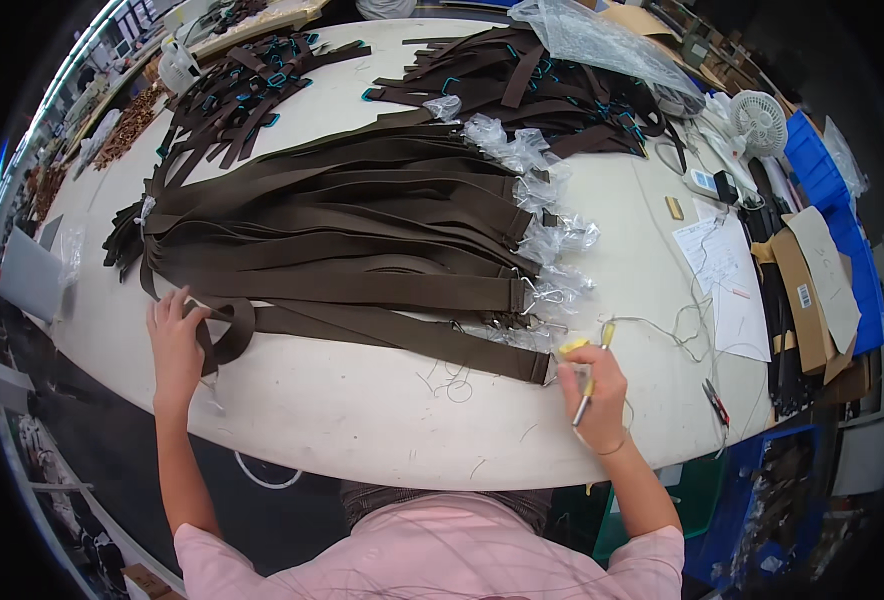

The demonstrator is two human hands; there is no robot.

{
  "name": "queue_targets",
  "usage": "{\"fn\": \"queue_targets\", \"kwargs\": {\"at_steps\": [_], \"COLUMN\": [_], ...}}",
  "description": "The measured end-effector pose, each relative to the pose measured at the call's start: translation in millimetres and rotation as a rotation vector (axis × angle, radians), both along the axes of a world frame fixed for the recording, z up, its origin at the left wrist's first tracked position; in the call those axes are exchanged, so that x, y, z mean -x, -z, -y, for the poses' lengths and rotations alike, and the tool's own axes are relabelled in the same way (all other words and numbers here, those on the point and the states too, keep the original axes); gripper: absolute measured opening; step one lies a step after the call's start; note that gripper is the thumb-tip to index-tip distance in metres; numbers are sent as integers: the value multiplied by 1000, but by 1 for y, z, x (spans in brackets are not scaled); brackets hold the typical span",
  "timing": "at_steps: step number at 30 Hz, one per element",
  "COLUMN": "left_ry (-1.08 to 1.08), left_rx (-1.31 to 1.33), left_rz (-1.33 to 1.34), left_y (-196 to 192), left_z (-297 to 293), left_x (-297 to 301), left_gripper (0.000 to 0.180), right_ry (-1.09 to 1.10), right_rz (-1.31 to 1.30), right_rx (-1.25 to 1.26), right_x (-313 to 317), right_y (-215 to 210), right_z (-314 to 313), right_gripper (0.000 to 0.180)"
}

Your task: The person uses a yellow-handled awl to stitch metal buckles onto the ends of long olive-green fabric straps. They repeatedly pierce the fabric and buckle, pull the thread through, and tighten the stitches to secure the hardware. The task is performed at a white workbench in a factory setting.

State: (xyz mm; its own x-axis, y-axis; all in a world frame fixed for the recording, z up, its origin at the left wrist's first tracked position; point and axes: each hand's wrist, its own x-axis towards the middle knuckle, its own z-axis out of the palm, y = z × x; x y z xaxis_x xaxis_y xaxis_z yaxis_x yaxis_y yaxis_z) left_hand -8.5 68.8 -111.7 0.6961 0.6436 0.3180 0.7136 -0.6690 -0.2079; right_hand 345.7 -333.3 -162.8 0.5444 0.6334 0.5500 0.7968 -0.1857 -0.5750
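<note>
A large bundle of dark brown webbing straps (342,215) lies across the white table, with metal hooks in clear plastic at its right end. One strap (392,335) lies apart along the bundle's near side, its left part curling in a loop. My left hand (174,335) is closed on that looped part near the table's left edge. Beside the strap's right end, my right hand (599,395) grips a slim yellow-and-silver pen-like tool (584,400). A small yellow patch (572,346) shows at its fingertips; I cannot tell what it is.
Two heaps of brown straps with teal buckles, one left (252,90) and one right (532,85), lie at the back. On the right are papers (727,285), tangled cord (697,335), red-handled snips (715,402), a white fan (759,122) and a cardboard box (802,290).
</note>
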Motion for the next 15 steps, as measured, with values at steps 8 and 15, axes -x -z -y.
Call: {"fn": "queue_targets", "kwargs": {"at_steps": [8, 15], "left_ry": [766, 1110], "left_rx": [733, 826], "left_rz": [352, 141], "left_y": [14, 26], "left_z": [130, 164], "left_x": [-155, -178], "left_gripper": [29, 43], "right_ry": [-103, -226], "right_rz": [7, -12], "right_rx": [232, 166], "right_x": [31, 51], "right_y": [4, -4], "right_z": [-10, 9], "right_gripper": [28, 30]}}
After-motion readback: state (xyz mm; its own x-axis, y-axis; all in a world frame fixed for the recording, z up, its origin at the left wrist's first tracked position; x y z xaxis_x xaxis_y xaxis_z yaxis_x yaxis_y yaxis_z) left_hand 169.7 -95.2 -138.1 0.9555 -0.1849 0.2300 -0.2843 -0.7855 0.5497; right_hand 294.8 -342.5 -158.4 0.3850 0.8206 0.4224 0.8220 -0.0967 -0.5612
